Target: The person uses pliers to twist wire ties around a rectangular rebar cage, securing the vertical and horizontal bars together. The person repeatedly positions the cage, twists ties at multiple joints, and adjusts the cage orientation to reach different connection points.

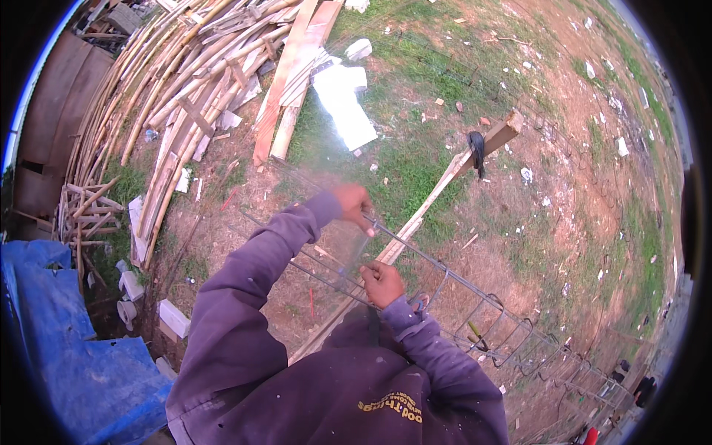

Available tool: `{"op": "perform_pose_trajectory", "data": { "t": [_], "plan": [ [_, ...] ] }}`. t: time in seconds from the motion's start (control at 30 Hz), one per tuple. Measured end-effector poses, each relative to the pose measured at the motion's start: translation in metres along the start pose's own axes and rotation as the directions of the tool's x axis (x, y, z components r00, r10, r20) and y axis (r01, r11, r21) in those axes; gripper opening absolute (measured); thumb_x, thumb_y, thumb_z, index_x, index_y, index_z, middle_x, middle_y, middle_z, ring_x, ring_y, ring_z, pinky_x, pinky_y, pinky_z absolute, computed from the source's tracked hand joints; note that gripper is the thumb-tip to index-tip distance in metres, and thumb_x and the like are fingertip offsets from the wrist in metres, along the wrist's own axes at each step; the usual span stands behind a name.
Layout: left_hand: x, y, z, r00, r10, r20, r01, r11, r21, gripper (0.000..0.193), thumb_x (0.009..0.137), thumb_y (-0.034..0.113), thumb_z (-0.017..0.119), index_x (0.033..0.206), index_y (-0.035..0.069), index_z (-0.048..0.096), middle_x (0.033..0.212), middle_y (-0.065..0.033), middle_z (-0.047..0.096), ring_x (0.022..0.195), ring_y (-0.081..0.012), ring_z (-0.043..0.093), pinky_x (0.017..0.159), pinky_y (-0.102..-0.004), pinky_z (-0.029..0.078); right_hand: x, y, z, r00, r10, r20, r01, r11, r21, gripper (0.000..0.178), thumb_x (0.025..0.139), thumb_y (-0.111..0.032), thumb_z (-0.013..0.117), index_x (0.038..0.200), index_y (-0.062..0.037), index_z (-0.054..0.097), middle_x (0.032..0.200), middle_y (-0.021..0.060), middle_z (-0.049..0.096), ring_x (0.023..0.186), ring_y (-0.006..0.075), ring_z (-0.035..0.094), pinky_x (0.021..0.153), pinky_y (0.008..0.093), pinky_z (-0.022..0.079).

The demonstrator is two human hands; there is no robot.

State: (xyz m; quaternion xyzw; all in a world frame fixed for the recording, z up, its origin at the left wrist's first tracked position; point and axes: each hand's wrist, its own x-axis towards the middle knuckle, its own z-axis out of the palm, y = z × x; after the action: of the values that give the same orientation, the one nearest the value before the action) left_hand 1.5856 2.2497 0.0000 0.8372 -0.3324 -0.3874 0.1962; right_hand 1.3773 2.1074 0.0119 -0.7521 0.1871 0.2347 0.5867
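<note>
A long rebar cage (463, 284), made of thin steel bars with square stirrups, stretches from in front of me toward the lower right. My left hand (353, 208) is closed at the far upper bar, its thumb and fingers bent around the rebar. Nearer my body, my right hand (384, 285) is pinched shut beside the near bars; whatever lies between its fingertips is too small to make out. A hazy smudge blurs the area between both hands. Pliers with yellow-green handles (475, 331) rest at the cage, right of my right hand.
A wooden beam (498, 135) runs diagonally under the cage, with a black wire bundle (477, 153) hung over its far end. Bamboo poles and planks (200, 89) are piled at the far left. A blue tarp (81, 356) lies at the near left. Debris litters the grassy ground.
</note>
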Motion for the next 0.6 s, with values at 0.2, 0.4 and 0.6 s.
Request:
{"op": "perform_pose_trajectory", "data": {
  "t": [0.2,0.4,0.6],
  "plan": [
    [-0.011,0.010,0.000,0.976,0.027,-0.217,-0.053,0.992,-0.115,0.069,0.062,0.066,0.076,0.068,-0.001,0.063,0.053,-0.0094,0.056,0.055,-0.0266,0.061,0.055,-0.0395,0.048,0.009,-0.010,0.004,0.980,-0.084,-0.182,0.072,0.995,-0.076,0.025,0.087,-0.023,0.059,0.095,-0.0015,0.069,0.077,0.0221,0.067,0.075,0.0353,0.068,0.068,0.0425,0.051],
    [0.002,0.011,-0.011,0.940,-0.324,0.109,0.341,0.907,-0.245,0.055,0.084,0.051,0.062,0.081,-0.004,0.069,0.063,-0.0099,0.066,0.058,-0.0208,0.063,0.055,-0.0372,0.050,0.018,-0.033,0.003,0.962,-0.090,-0.258,0.031,0.974,-0.226,0.026,0.090,-0.026,0.055,0.102,-0.0061,0.066,0.083,0.0227,0.067,0.082,0.0422,0.064,0.073,0.0492,0.050],
    [0.010,0.001,-0.005,0.999,-0.014,0.042,0.025,0.957,-0.290,0.030,0.081,0.029,0.066,0.091,0.002,0.072,0.068,-0.0083,0.068,0.053,-0.0176,0.062,0.048,-0.0327,0.048,0.024,-0.034,0.005,0.941,-0.172,-0.292,0.089,0.957,-0.276,0.025,0.091,-0.024,0.054,0.104,-0.0058,0.064,0.077,0.0234,0.066,0.076,0.0421,0.065,0.068,0.0489,0.050]
  ]
}}
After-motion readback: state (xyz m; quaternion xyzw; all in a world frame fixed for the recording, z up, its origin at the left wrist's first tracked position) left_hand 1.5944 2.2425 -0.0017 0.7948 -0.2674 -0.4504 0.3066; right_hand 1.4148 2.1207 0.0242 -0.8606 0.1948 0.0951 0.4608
